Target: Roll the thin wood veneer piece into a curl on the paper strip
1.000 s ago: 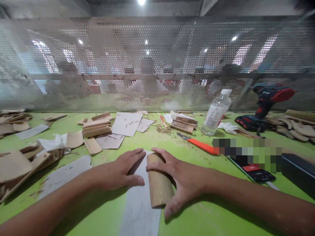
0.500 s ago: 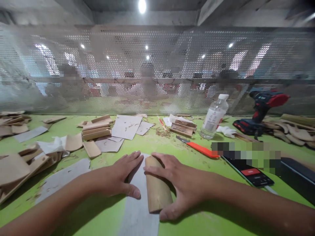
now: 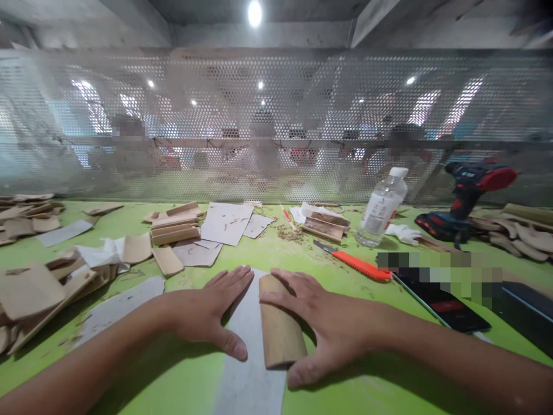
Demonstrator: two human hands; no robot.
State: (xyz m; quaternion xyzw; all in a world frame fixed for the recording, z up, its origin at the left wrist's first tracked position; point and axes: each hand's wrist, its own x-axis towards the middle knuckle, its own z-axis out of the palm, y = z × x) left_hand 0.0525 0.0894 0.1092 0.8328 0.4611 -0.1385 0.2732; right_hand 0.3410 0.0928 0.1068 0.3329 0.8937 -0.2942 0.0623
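Observation:
A curved bamboo piece [image 3: 280, 328] lies on a long pale sheet of paper [image 3: 248, 369] at the front middle of the green table. My right hand [image 3: 317, 317] rests over its right side, thumb near the lower end and fingers across the top, holding it. My left hand [image 3: 211, 317] lies spread on the sheet's left edge, thumb apart from the fingers, with a gap between it and the bamboo. Beyond my right hand is an orange-handled knife [image 3: 360, 265] with its blade pointing up and left.
A water bottle [image 3: 380, 207] and a cordless drill [image 3: 469, 202] stand at the back right, with a phone [image 3: 444, 302] nearer. Bamboo pieces [image 3: 32, 288] pile up at the left; others [image 3: 175, 230] lie behind my left hand, beside paper sheets [image 3: 227, 222].
The whole view has shifted slightly, so things appear a little further right. My hands and the bamboo piece keep nearly the same places relative to each other. The phone's screen looks dimmer.

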